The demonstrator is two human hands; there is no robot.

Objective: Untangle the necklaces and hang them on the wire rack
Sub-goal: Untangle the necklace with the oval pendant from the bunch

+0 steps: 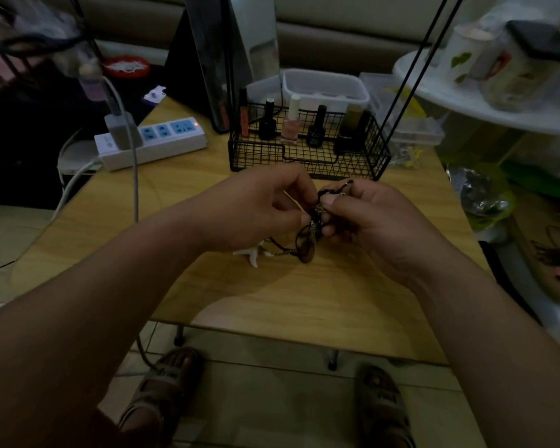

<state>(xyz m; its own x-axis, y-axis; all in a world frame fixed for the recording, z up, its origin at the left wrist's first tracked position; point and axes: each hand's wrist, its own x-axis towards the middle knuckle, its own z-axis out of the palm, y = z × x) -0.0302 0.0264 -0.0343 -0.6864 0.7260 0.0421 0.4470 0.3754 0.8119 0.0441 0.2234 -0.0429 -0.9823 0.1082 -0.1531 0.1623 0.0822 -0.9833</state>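
**Fingers pinch the knot; nothing hung yet**

Fingers of both hands close on the same small tangle of dark cord necklaces (pixel 317 218), held just above the pale wooden tabletop (pixel 272 302). In the head view, the only one there is, the left hand (pixel 265 211) pinches the bundle from its side with thumb and forefinger, and the right hand (pixel 369 218) nips the upper part between thumb and fingertips, a small metal clasp showing at its thumb. Loops of cord hang down from the knot, ending near a white branching pendant (pixel 251 253) that lies on the wood.

As I judge it, the task is at its early stage: the cords look knotted together, and no necklace shows on the black wire rack (pixel 307 150), whose basket holds several nail polish bottles (pixel 291 124). Separating the strands and all the hanging remain.

The rack stands just beyond the hands, its thin black uprights rising behind. A white power strip (pixel 152 140) sits to the left, well apart. The tabletop before the hands is bare, its near edge close.
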